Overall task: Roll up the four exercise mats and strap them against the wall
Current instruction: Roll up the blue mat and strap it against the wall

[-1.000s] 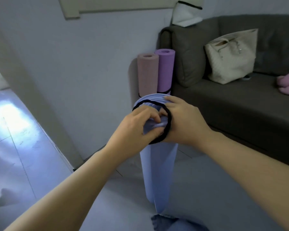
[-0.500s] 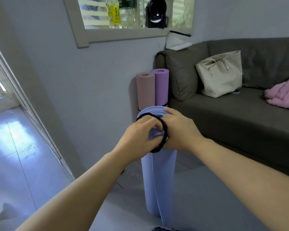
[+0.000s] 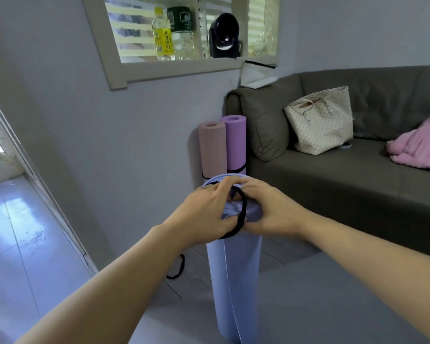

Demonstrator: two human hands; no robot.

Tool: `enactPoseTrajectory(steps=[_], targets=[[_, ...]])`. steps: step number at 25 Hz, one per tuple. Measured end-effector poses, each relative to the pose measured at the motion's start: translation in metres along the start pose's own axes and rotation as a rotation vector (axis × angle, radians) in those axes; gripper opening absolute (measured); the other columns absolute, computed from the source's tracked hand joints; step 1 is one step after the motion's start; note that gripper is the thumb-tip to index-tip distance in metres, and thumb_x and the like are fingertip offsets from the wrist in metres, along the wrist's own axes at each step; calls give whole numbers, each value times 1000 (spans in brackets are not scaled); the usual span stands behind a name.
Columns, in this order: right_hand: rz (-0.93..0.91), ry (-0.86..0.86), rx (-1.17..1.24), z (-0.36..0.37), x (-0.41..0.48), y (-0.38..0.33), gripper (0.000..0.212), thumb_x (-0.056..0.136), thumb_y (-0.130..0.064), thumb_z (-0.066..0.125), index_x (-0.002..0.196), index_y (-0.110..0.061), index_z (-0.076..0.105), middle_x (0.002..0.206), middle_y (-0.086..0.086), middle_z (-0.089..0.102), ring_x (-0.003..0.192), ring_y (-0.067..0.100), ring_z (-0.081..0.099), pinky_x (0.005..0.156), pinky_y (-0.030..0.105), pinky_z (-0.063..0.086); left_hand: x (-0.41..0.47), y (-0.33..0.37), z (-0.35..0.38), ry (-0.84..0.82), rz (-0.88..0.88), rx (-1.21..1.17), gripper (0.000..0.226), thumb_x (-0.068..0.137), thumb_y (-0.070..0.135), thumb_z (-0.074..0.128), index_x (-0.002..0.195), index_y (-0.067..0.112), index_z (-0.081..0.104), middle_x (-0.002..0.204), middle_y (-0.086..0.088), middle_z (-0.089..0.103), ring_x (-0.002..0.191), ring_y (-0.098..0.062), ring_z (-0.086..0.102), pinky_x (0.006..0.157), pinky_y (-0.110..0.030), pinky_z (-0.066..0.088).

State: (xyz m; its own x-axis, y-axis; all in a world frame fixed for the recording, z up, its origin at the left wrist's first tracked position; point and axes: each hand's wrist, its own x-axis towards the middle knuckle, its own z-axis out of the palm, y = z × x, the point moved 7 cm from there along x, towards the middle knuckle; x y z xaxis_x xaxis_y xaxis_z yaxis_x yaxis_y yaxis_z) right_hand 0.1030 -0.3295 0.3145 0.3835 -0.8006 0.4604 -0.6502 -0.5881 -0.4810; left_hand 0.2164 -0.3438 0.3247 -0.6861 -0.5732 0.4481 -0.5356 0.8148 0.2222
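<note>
A rolled light-blue mat (image 3: 233,281) stands upright on the floor in front of me. A black strap loop (image 3: 242,212) lies over its top end. My left hand (image 3: 204,212) and my right hand (image 3: 271,212) both grip the strap at the top of the roll, fingers curled around it. Behind it, a rolled dusty-pink mat (image 3: 212,150) and a rolled purple mat (image 3: 236,145) stand upright against the wall, each with a black band low around it.
A second black strap (image 3: 178,268) lies on the floor by the wall. A grey sofa (image 3: 333,184) with a beige tote bag (image 3: 320,122) and a pink blanket (image 3: 420,145) fills the right side. A window ledge with bottles (image 3: 174,33) is above. A doorway opens at left.
The view has tilted upward, showing the window. Both hands have stayed on top of the blue roll and worked the strap loop farther over its end.
</note>
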Motion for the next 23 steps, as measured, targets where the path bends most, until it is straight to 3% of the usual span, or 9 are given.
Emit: enactPoseTrajectory(steps=[2,4,8,11,14,16,19,21,23], targets=[[81,123,165,-25,-13,1,46,72,-24,67,117,-15,59,118,-8,60,116,4,53,101,27,42,-3,-4,-1,22,-20,-2,55,83,29,63,131,24,36,97,4,62,84,-15,53,69,-28,41],[-23,180,-5,-42,-17,-14,41,71,-15,62,112,-16,62,112,-7,62,109,4,55,97,25,43,-2,-3,1,52,-10,-21,53,82,24,62,129,20,38,91,2,63,75,-11,49,61,-22,35],[-367,-204,-504,-20,-5,-45,29,65,-9,60,93,-13,65,95,-3,63,95,17,50,83,27,45,8,11,10,49,26,-51,53,83,22,61,128,13,35,94,2,66,73,-3,43,56,-9,36],[-634,-259,-773,-17,-4,-45,17,69,-3,63,83,-11,61,83,2,62,87,25,54,75,35,50,5,8,8,51,-3,-94,60,83,25,64,133,15,32,91,5,64,76,-7,49,62,-15,36],[-811,-202,-834,-28,0,-57,17,80,1,60,70,-12,56,64,3,58,77,27,54,77,40,51,-3,0,5,73,-31,-91,62,82,33,67,132,20,33,93,10,57,81,-11,51,66,-11,36],[-917,-300,-754,-18,-14,-68,22,82,-2,57,64,-13,51,56,5,54,69,26,48,82,38,48,-6,-6,5,74,-48,-87,56,84,30,67,128,17,35,95,9,54,86,-15,53,68,-13,33],[-796,-566,-663,2,-49,-56,18,78,-18,51,61,-12,48,49,5,52,54,28,46,74,34,48,-10,-13,0,30,-65,-53,45,86,33,65,115,21,34,102,9,52,91,-17,53,73,-20,32],[-486,-616,-795,-2,-53,-14,23,84,-25,42,69,-11,54,59,8,60,58,31,53,66,34,49,-15,-12,-2,6,-76,-56,41,86,35,65,107,25,30,102,11,49,93,-15,51,74,-19,31],[-52,-618,-849,-24,-40,32,28,94,-26,37,89,-11,60,85,13,68,79,31,61,75,35,48,-18,1,-2,-15,-45,-61,41,87,37,65,101,28,27,100,12,47,91,-12,46,73,-17,28]])
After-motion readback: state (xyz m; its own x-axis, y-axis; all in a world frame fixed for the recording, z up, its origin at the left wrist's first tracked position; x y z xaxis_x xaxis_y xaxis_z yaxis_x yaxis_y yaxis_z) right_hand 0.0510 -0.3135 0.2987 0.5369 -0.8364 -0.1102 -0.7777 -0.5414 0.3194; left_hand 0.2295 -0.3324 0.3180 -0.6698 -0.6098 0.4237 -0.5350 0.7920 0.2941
